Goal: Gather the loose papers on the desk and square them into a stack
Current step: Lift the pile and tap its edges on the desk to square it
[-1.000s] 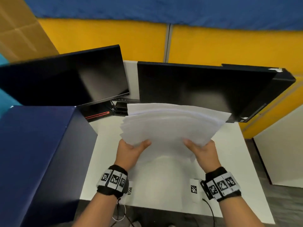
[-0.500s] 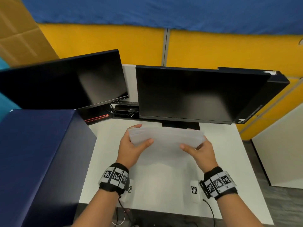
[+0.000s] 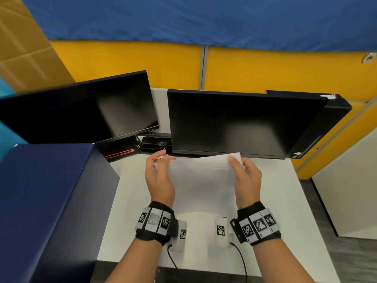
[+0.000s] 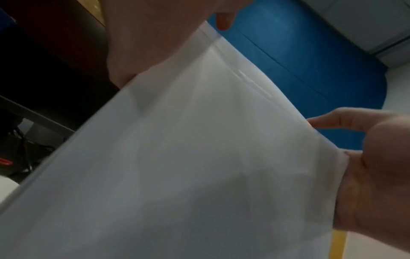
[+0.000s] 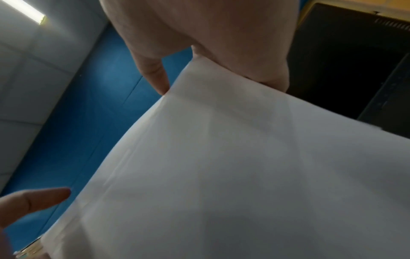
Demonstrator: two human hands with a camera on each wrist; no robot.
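A stack of white papers (image 3: 202,178) stands on edge over the white desk (image 3: 275,201), just in front of the right monitor. My left hand (image 3: 160,172) lies along the stack's left edge with loosely straight fingers; the right wrist view shows its thumb (image 5: 42,199) a little off the sheets. My right hand (image 3: 245,174) holds the right edge, thumb on the near face and fingers behind. Both wrist views are filled by the papers (image 4: 188,166) (image 5: 244,175). The top edges of the sheets are slightly uneven.
Two dark monitors (image 3: 234,123) (image 3: 81,111) stand at the back of the desk, with cables and a small device (image 3: 155,141) between them. A tall dark blue box (image 3: 47,201) borders the desk on the left. A white cabinet (image 3: 350,190) stands to the right.
A second ago the papers were fanned out and held high by their near edge. They have come down and closed into one stack, and my hands have shifted to its left and right edges.
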